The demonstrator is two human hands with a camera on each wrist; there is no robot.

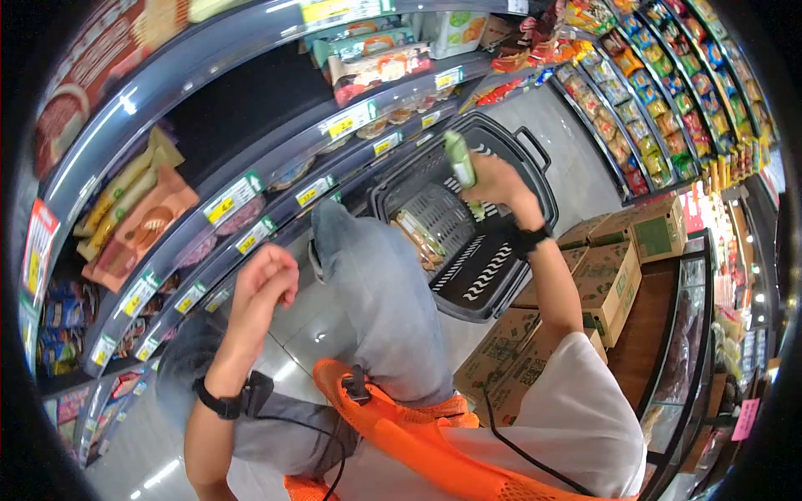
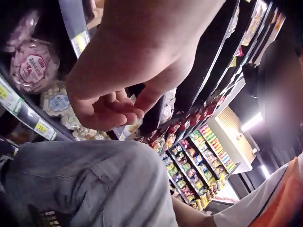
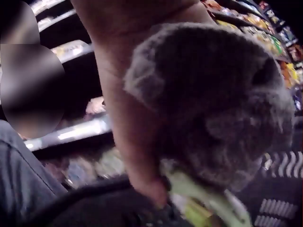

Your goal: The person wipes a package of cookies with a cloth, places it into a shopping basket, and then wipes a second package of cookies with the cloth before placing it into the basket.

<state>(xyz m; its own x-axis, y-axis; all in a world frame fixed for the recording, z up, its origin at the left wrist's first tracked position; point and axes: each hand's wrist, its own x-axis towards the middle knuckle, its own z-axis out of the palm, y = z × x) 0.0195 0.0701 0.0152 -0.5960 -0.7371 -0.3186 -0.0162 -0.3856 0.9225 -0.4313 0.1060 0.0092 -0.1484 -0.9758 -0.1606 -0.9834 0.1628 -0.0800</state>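
Observation:
My right hand (image 1: 497,184) grips a slim pale-green packet (image 1: 459,159) over the black shopping basket (image 1: 547,200). In the right wrist view the packet (image 3: 203,191) shows below the thumb, and a dark, fuzzy grey shape (image 3: 213,104) hides most of the fingers. Inside the basket lies a tan and yellow package (image 1: 418,238). My left hand (image 1: 267,280) hangs in the air above my knee, beside the shelf fronts, its fingers loosely curled around nothing. The left wrist view shows the same hand (image 2: 111,106) near packs on the lower shelf.
Shelves with price tags (image 1: 234,204) run along the left, bearing bread packs (image 1: 142,225). Cardboard boxes (image 1: 601,284) stand right of the basket. Racks of bright snack bags (image 1: 652,92) rise at the back right. My bent knee (image 1: 376,284) is close before the basket.

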